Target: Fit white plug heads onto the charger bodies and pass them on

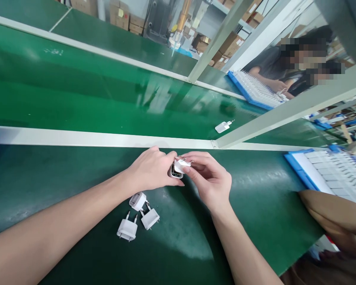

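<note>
My left hand point(152, 170) grips a white charger body point(173, 172) with its open end showing dark parts inside. My right hand point(209, 180) pinches a white plug cap point(182, 164) with two metal pins, held against the top of that body. Both hands hover just above the green bench point(77, 178), close to its far white rail. Three white two-pin plug caps lie on the bench below my left wrist: one point(137, 200), one point(150, 218), one point(127, 229).
A finished white charger point(223, 126) lies on the green conveyor belt point(77, 95) beyond the rail. A blue tray of white parts point(335, 174) sits at right beside a co-worker's arm point(335, 215). Another blue tray point(255, 91) lies before people across the belt. A grey frame post point(284, 109) crosses overhead.
</note>
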Available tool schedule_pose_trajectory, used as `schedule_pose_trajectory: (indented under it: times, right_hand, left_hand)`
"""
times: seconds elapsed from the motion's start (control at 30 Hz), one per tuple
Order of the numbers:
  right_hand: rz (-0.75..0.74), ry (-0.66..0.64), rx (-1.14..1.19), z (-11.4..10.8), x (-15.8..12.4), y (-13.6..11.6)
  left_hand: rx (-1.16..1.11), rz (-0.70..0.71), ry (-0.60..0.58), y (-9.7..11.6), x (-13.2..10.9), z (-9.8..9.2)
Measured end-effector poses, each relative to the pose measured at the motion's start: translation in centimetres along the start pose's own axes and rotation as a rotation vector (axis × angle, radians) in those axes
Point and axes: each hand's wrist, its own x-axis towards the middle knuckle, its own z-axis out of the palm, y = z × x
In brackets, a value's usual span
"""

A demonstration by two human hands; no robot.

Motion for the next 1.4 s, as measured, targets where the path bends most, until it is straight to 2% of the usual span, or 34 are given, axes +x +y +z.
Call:
schedule_pose_trajectory:
  times: [0.2,0.4,0.67,0.83,1.1,1.4]
  right_hand:
    - [0.007,-0.102,-0.089,-0.2,0.2,0.5]
    - [-0.052,-0.088,-0.103,-0.2,0.1,0.7]
    - [-0.027,-0.109,-0.082,-0.4,0.1,0.5]
    - [-0.060,-0.143,-0.145,-0.6,0.1,0.5]
    - [-0.029,-0.252,-0.191,-1.2,0.4,0.3]
    - [-0.175,-0.229,-0.355,-0.5,0.2,-0.3]
  left_hand:
    - [0.002,-0.067,0.001,0.2,-0.1,-0.4]
    - [-0.001,-0.066,-0.002,0.2,0.0,-0.3]
    - [0.017,-0.061,-0.012,0.2,0.1,-0.3]
    - [0.016,-0.062,-0.012,0.4,0.0,-0.5]
    - [0.024,-0.071,-0.019,0.4,-0.2,-0.5]
    - [0.042,-0.093,-0.011,0.4,-0.4,-0.3]
